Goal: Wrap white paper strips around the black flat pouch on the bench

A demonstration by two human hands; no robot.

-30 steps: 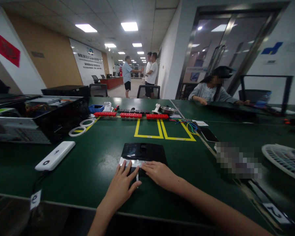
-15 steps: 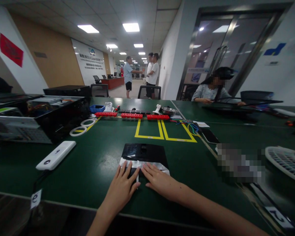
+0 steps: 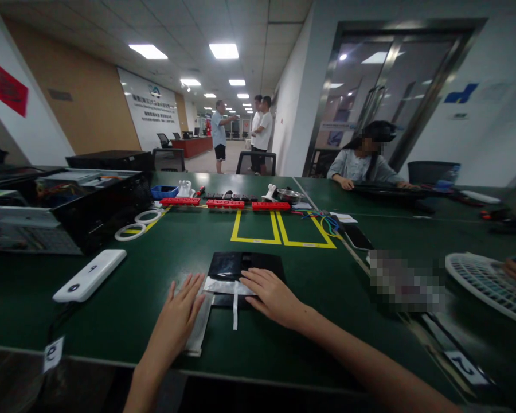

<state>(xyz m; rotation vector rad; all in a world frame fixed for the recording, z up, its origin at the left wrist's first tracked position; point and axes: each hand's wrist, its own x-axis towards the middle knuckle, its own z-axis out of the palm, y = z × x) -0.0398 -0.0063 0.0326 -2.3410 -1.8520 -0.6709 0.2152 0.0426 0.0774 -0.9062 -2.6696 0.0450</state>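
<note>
A glossy black flat panel (image 3: 226,265) lies on the green table before me, with a silvery band (image 3: 223,285) across it. A narrow white strip (image 3: 235,312) hangs from the band toward me. My right hand (image 3: 273,298) lies flat over the panel's right part, fingers stretched out, covering some of the band. Just left of the panel is my left hand (image 3: 174,315), its fingers extended over a flat greyish ribbed piece (image 3: 200,327). What exactly that piece is cannot be made out, as the hand covers much of it.
A white power bank-like device (image 3: 90,275) lies at left, near white rings (image 3: 131,231) and an opened computer case (image 3: 107,206). Red racks (image 3: 226,203) line the back behind yellow tape outlines (image 3: 258,241). A phone (image 3: 358,236) and a white basket (image 3: 477,281) are at right; a person sits beyond.
My left hand has moved left off the panel, and the greyish ribbed piece now shows beneath it. The right hand has shifted slightly up the panel. The view has turned a little right.
</note>
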